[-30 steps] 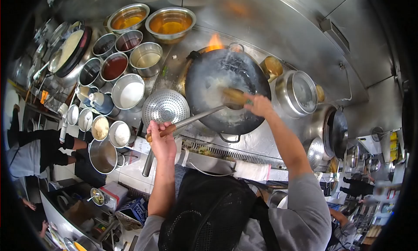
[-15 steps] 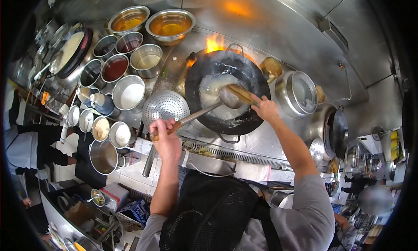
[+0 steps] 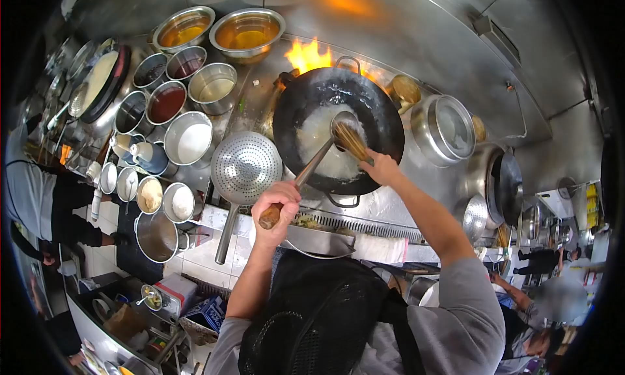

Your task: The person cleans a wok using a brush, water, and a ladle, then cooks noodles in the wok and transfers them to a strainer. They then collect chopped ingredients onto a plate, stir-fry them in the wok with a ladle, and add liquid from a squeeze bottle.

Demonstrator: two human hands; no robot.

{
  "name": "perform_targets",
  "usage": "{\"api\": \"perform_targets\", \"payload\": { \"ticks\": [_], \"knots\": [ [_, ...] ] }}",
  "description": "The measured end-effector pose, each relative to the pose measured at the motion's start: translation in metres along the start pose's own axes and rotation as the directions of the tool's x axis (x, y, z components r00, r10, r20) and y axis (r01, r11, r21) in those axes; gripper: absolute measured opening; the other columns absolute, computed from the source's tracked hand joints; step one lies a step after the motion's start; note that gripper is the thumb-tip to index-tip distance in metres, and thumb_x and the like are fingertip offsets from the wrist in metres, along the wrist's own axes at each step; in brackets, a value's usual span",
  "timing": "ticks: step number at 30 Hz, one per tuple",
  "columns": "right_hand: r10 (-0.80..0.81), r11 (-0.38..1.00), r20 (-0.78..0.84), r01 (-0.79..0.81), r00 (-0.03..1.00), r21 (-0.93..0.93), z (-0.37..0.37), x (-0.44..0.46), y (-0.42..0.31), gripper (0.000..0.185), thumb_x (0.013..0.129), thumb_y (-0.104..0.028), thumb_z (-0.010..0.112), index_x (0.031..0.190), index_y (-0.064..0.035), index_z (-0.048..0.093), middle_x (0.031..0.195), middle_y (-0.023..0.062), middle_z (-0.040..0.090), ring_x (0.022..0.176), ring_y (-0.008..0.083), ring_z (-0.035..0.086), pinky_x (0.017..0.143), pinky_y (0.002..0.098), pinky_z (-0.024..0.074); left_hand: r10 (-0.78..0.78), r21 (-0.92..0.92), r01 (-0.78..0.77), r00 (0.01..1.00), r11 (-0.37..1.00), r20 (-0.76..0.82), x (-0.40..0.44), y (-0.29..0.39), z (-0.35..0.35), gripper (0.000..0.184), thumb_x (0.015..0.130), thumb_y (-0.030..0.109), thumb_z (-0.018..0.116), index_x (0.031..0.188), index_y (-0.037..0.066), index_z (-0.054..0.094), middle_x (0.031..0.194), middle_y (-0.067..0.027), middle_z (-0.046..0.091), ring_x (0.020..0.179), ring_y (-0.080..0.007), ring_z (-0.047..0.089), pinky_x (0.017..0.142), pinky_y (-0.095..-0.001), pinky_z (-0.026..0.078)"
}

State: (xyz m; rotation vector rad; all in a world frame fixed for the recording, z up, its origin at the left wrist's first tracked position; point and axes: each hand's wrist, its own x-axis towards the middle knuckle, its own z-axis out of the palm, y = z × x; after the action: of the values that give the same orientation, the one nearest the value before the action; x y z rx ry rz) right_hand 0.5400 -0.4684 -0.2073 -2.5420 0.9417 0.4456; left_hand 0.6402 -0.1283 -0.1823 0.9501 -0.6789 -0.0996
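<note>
My left hand (image 3: 278,206) is wrapped round the wooden grip of a ladle (image 3: 315,161), whose bowl lies over the wok. My right hand (image 3: 383,169) grips a bamboo wok brush (image 3: 352,142). Its bristles meet the ladle's bowl, partly covering it. Under both tools, the black wok (image 3: 286,118) holds cloudy, whitish liquid (image 3: 314,135) and sits over a burner. Orange flames (image 3: 307,56) rise behind its far left rim. Left of the wok, beyond my left hand, lies a perforated strainer (image 3: 246,166) with its handle pointing toward me.
Two steel bowls of amber liquid (image 3: 247,38) stand at the back left. Several pots of sauces and seasonings, including red sauce (image 3: 166,103) and white powder (image 3: 189,138), crowd the left. Steel pots (image 3: 443,131) stand right of the wok. Other people (image 3: 39,199) are at both sides.
My left hand has moved right, bringing the ladle's handle steeper. The brush has turned more upright in my right hand, which shifted slightly left. The flames look larger, and the view has shifted slightly.
</note>
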Motion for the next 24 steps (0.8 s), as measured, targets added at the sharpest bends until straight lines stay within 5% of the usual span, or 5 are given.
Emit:
{"api": "perform_targets", "payload": {
  "ticks": [3, 6, 15, 19, 24],
  "knots": [
    [0.048, 0.619, 0.398, -0.340, 0.916, 0.708, -0.006, -0.005, -0.008, 0.058, 0.095, -0.045, 0.074, 0.145, -0.0184, 0.063, 0.084, 0.0089, 0.065, 0.066, 0.0212, 0.067, 0.056, 0.0402, 0.0592, 0.002, -0.037, -0.002, 1.000, 0.999, 0.005, 0.003, -0.004, -0.009, 0.017, 0.096, 0.008, 0.072, 0.097, 0.007, 0.055, 0.088, -0.0082, 0.065, 0.086, -0.0231, 0.062, 0.102, -0.0522, 0.048],
    [-0.383, 0.908, -0.054, 0.366, 0.922, -0.202, 0.026, 0.035, 0.061, 0.058, 0.098, -0.043, 0.070, 0.151, -0.0237, 0.056, 0.098, 0.0170, 0.069, 0.084, 0.0354, 0.073, 0.073, 0.0479, 0.0604, -0.101, -0.152, 0.086, 0.991, 0.985, -0.092, 0.005, -0.001, -0.031, 0.018, 0.100, 0.015, 0.070, 0.100, 0.008, 0.053, 0.090, -0.0065, 0.061, 0.089, -0.0218, 0.059, 0.110, -0.0533, 0.041],
    [-0.323, 0.914, -0.291, 0.216, 0.900, -0.345, -0.014, 0.004, 0.000, 0.059, 0.101, -0.039, 0.064, 0.155, -0.0282, 0.044, 0.116, 0.0179, 0.064, 0.098, 0.0418, 0.072, 0.084, 0.0515, 0.0592, -0.429, -0.358, 0.332, 0.871, 0.872, -0.237, -0.020, 0.019, -0.064, 0.022, 0.104, 0.022, 0.068, 0.118, 0.007, 0.060, 0.114, -0.0139, 0.069, 0.127, -0.0332, 0.062, 0.111, -0.0509, 0.048],
    [-0.109, 0.946, -0.208, 0.037, 0.972, -0.321, 0.007, 0.018, 0.000, 0.065, 0.099, -0.046, 0.065, 0.156, -0.0227, 0.045, 0.113, 0.0209, 0.071, 0.100, 0.0412, 0.073, 0.086, 0.0488, 0.0606, -0.515, 0.211, 0.551, 0.833, 0.807, -0.205, -0.023, 0.041, -0.086, 0.019, 0.097, 0.011, 0.074, 0.113, 0.005, 0.067, 0.113, -0.0139, 0.073, 0.113, -0.0302, 0.070, 0.099, -0.0420, 0.055],
    [0.066, 0.957, 0.263, -0.136, 0.962, 0.255, -0.021, -0.007, -0.030, 0.063, 0.097, -0.050, 0.063, 0.152, -0.0217, 0.053, 0.104, 0.0220, 0.075, 0.096, 0.0409, 0.075, 0.089, 0.0478, 0.0604, -0.473, 0.967, -0.035, 0.867, 0.254, 0.156, -0.014, 0.061, -0.065, 0.042, 0.086, 0.017, 0.080, 0.126, 0.014, 0.068, 0.101, -0.0125, 0.071, 0.092, -0.0310, 0.072, 0.075, -0.0421, 0.058]
  ]
}}
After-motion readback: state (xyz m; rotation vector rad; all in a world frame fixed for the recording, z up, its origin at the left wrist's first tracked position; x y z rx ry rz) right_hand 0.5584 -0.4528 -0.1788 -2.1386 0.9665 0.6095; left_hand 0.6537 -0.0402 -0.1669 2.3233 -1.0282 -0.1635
